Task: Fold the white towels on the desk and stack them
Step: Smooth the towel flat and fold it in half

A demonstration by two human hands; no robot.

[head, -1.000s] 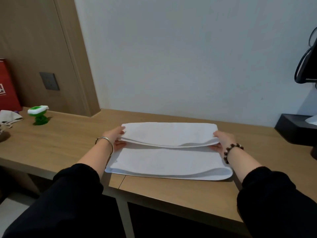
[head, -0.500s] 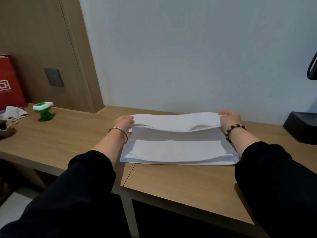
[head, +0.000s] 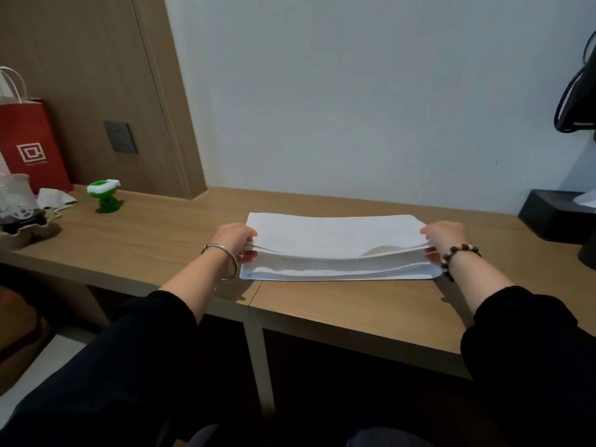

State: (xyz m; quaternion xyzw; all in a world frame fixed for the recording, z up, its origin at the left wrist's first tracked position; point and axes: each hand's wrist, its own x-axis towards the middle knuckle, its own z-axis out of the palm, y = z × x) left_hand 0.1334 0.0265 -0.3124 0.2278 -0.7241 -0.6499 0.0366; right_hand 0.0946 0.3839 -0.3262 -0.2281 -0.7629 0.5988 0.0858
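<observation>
Both towel [head: 335, 235] ends pinched | left hand [head: 233, 241], right hand [head: 446, 240] | layer count unclear

Over on the left, the red paper carrier bag with white cord handles [head: 30, 130] shows a white square maze-like emblem [head: 31, 152] on its front. Just beneath it runs a line of tiny white lettering, too small to read. Far right, the black hanging bag [head: 575, 101] carries a short strip of pale lettering [head: 583, 123] near its lower edge, too blurred to read.

white towel [head: 335, 235] — folded | top layer raised | on desk [head: 322, 304]
</observation>
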